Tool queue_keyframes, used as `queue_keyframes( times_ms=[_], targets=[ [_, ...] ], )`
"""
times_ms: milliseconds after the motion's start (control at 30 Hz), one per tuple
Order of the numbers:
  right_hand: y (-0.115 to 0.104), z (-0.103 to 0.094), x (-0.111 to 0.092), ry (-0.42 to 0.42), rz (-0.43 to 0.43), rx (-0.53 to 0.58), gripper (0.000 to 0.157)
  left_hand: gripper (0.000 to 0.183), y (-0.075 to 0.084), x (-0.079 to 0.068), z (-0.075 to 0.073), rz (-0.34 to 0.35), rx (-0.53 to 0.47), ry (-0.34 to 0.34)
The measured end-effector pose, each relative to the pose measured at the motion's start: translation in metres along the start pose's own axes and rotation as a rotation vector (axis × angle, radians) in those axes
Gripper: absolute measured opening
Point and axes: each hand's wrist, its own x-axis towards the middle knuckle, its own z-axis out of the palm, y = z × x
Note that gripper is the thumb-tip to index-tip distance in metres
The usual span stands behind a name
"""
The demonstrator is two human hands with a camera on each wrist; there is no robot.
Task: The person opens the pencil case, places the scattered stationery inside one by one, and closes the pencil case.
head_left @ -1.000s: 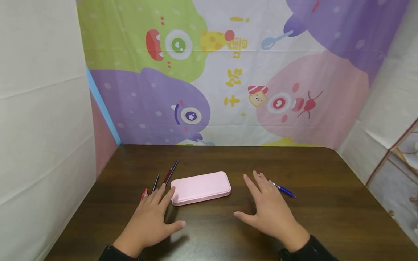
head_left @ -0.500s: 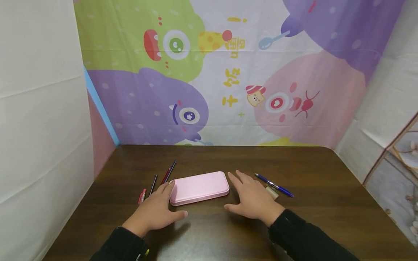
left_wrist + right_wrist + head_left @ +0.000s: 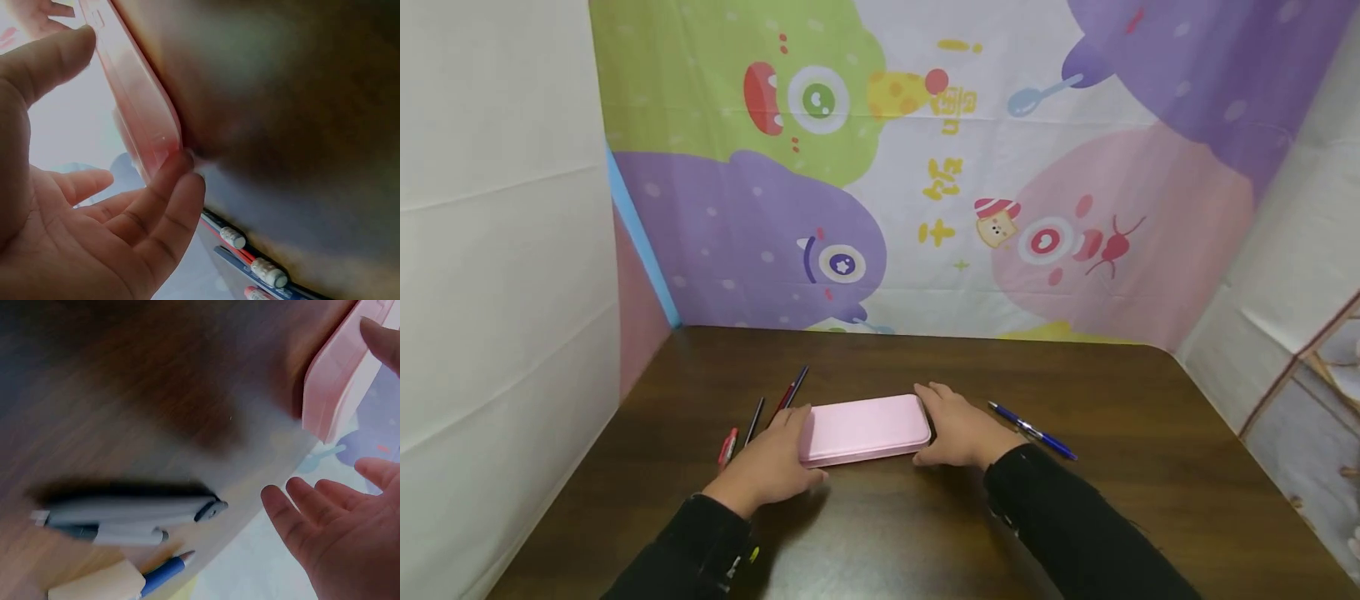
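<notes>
A pink pencil case lies closed on the dark wooden table between both hands. My left hand is at its left end, fingers over the back corner and thumb by the front. The left wrist view shows relaxed left fingertips right at the end of the case. At the other end, my right hand spreads its fingers behind and its thumb in front. Seen from the right wrist, that hand's fingers are straight, apart from the case.
Left of the case lie a red-capped pen, a dark pencil and red and blue pencils. A blue pen lies to the right. The right wrist view adds a beige block and a grey-and-black clip-like object.
My right hand has moved left from beside the blue pen to the case's right end. The left hand has shifted right, closer around the left end. The case stays almost in place.
</notes>
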Motion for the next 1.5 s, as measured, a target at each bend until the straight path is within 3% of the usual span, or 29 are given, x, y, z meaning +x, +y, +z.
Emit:
queue_keyframes(
  times_ms=[133, 300, 700, 1167, 1500],
  targets=[
    [0.0, 0.005, 0.009, -0.03, 0.019, 0.008, 0.111, 0.106, 0.001, 0.009, -0.001, -0.011, 0.005, -0.015],
    [-0.006, 0.01, 0.017, -0.051, -0.02, -0.005, 0.107, 0.108, 0.001, 0.018, -0.001, -0.011, 0.049, -0.024],
    [-0.01, 0.012, 0.026, -0.005, -0.038, 0.029, 0.098, 0.106, -0.001, 0.031, 0.002, -0.017, 0.122, -0.054],
    [0.001, 0.016, 0.024, 0.002, -0.072, 0.081, 0.095, 0.096, 0.003, 0.026, -0.001, 0.004, 0.165, -0.036],
    [0.006, 0.009, 0.005, 0.152, -0.079, 0.324, 0.102, 0.096, 0.01, 0.015, 0.001, 0.028, 0.08, 0.045]
  ],
)
